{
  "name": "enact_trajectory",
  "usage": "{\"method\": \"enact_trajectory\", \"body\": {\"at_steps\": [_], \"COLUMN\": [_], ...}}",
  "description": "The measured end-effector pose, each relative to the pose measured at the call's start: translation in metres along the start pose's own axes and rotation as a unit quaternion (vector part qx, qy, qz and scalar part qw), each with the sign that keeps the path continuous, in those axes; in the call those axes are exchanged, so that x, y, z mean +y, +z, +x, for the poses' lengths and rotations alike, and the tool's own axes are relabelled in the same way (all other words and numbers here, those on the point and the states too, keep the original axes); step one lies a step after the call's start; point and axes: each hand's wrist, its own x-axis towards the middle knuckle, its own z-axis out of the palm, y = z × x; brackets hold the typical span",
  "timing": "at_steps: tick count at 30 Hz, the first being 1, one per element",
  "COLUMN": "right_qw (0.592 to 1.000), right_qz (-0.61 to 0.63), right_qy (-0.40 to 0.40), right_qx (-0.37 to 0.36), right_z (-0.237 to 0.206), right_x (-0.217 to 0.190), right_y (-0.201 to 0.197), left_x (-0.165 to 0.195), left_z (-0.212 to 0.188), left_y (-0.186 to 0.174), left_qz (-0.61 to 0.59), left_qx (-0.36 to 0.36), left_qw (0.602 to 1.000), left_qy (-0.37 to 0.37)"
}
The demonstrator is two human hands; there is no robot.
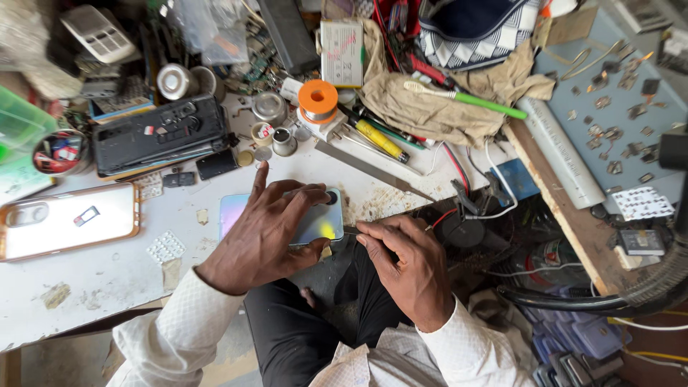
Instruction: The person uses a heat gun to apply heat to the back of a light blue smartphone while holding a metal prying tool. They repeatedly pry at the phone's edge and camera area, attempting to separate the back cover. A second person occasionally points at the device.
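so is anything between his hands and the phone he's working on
Nothing visible. The left hand lies flat on the phone, fingers spread over its back. The right hand is at the phone's right edge, pinching a thin tool against it. The desk clutter sits further back.

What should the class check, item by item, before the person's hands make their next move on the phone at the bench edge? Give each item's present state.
1. Phone steadied by the left hand: ok, palm and fingers rest on its back.
2. Phone fully supported by the white bench: not ok, it lies at the front edge, one corner seemingly past it.
3. Right hand gripping a tool: cannot tell, fingers are curled by the phone's side, but any thin tool is hidden.
4. Contact point visible: not ok, the hands cover it.
5. Space beside the phone: ok, the cased phone lies apart to the left.
6. Solder spool near: ok, behind the phone.
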Motion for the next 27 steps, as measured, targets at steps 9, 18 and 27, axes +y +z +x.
{"method": "enact_trajectory", "body": {"at_steps": [9, 18, 27], "right_qw": [0.997, 0.996, 1.000], "right_qz": [-0.004, -0.004, -0.016], "right_qy": [-0.057, -0.066, 0.003], "right_qx": [0.050, 0.064, -0.013], "right_z": [-0.069, -0.095, -0.086], "right_x": [-0.055, -0.086, -0.093], "right_y": [-0.017, -0.011, -0.024], "left_x": [0.063, 0.078, 0.069], "left_z": [-0.052, -0.077, -0.080], "left_y": [-0.032, -0.055, -0.070], "left_qz": [-0.025, 0.009, -0.041], "left_qx": [-0.038, -0.084, -0.094], "left_qw": [0.999, 0.996, 0.994], "left_qy": [-0.030, -0.037, -0.045]}}
